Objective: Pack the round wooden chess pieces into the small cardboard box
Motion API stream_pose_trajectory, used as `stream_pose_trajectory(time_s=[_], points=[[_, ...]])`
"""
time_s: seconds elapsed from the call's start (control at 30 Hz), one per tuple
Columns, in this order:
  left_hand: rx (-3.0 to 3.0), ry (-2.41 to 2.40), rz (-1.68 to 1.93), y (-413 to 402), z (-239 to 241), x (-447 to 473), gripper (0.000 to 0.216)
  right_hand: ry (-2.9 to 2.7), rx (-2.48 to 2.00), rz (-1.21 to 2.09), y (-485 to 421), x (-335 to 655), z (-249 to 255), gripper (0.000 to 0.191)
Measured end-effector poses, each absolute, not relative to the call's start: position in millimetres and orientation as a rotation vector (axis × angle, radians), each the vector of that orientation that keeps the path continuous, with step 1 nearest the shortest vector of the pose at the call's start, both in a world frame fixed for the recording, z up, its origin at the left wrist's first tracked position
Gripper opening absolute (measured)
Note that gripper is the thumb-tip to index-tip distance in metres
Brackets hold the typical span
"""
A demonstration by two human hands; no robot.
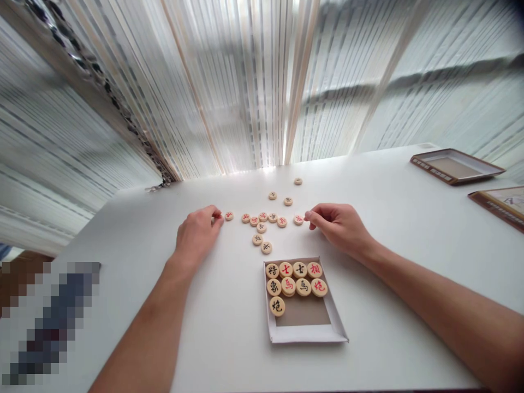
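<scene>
My left hand [199,230] rests on the white table with its fingers curled together. Just beyond its fingertips lies a red-marked Chinese chess piece [229,216]. On the other side, the bent fingers and thumb of my right hand [338,225] come together beside another red-marked piece [298,220], at or very near its edge. Between the hands runs a loose row of red- and black-marked pieces [263,217]. Closer to me, a shallow white box tray [339,319] holds rows of pieces, some apparently stacked; a black-marked piece [277,306] sits alone in its third row.
Three black-marked pieces [288,201] lie farther back, and others [266,248] sit just beyond the tray. An open brown-edged box part [452,177] and a printed lid [505,204] lie at the right. Vertical blinds [245,82] hang behind the white table [229,327].
</scene>
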State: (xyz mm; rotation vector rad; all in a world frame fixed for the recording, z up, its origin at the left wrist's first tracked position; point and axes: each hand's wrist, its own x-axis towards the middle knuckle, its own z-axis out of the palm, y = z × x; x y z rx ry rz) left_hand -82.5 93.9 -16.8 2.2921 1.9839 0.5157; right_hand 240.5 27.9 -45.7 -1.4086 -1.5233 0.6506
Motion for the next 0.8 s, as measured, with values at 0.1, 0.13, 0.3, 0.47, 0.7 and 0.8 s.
stream_pose_trajectory(time_s=[0.1,0.13,0.3,0.47,0.7,0.8], points=[[2.209,1.893,0.637,93,-16,-84,0.035,-1.528,-1.407,0.649,28,241,-44,0.041],[2.166,1.874,0.675,92,-16,-84,0.033,-1.530,-1.406,0.648,28,241,-44,0.042],[1.875,1.712,0.836,85,-18,-73,0.023,-1.531,-1.397,0.647,28,241,-43,0.040],[1.625,1.343,0.898,59,-18,-39,0.044,-1.530,-1.372,0.665,25,237,-43,0.039],[1.126,1.005,0.972,24,-12,-10,0.026,-1.636,-1.258,0.763,7,220,-34,0.038],[1.026,0.963,0.928,18,-9,-6,0.026,-1.749,-1.168,0.793,-3,213,-29,0.031]])
